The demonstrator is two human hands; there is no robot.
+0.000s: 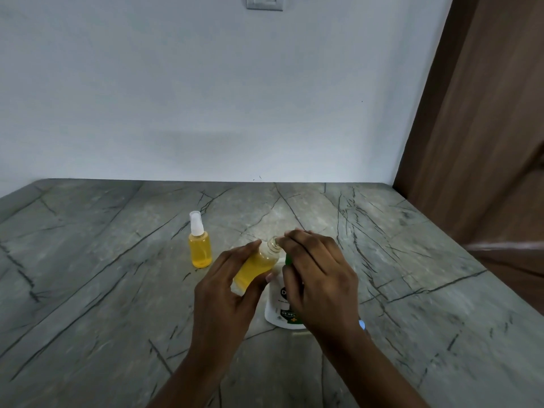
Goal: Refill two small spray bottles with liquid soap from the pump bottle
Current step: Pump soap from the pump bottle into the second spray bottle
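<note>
I see a big pale wall far behind the fingers, and a grey stone desk with dark cracks under them. A brown wooden panel stands far off to the right of the fingers. My view looks down on two bare arms that reach in from the bottom. The left hand is wrapped around the open spray bottle, with its fingers on the far side and the thumb on the near side. This bottle has no cap, is tipped to the right, and has yellow soap in it. The right hand is bent over the white pump bottle, which stands on the desk under it. Its fingers are right beside the open mouth of the tipped bottle. I cannot tell if this hand is gripping anything, since it hides what is under it. A bit of the green pump top peeks out between the two hands. The capped spray bottle stands up straight on the desk, to the left of the left fingers and apart from them. It is full of yellow soap. A small switch plate sits high on the wall.
</note>
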